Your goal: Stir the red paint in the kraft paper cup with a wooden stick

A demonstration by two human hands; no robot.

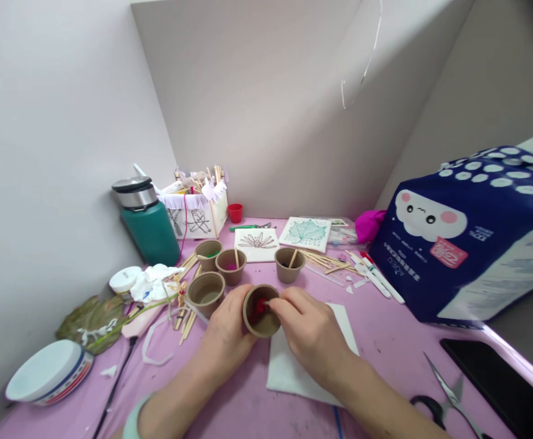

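Note:
My left hand (227,326) is wrapped round a small brown cup (261,329), which tilts toward me with red paint (261,305) inside. Over its rim, the fingers of my right hand (305,323) pinch a thin stick (268,303) whose tip reaches into the red; most of it is hidden by the fingers. Beneath my right hand lies a folded white cloth (289,372). Just beyond stand more brown cups: one with pinkish paint and a stick (232,271), one with dark paint and a stick (289,268), and one holding clear liquid (206,292).
A teal bottle (152,231) and a white box of sticks (197,213) stand at back left. Drawn white squares (305,233) lie at the back. On the right are a blue bag (431,262), scissors (452,399) and a phone (499,378); a white bowl (49,372) sits left.

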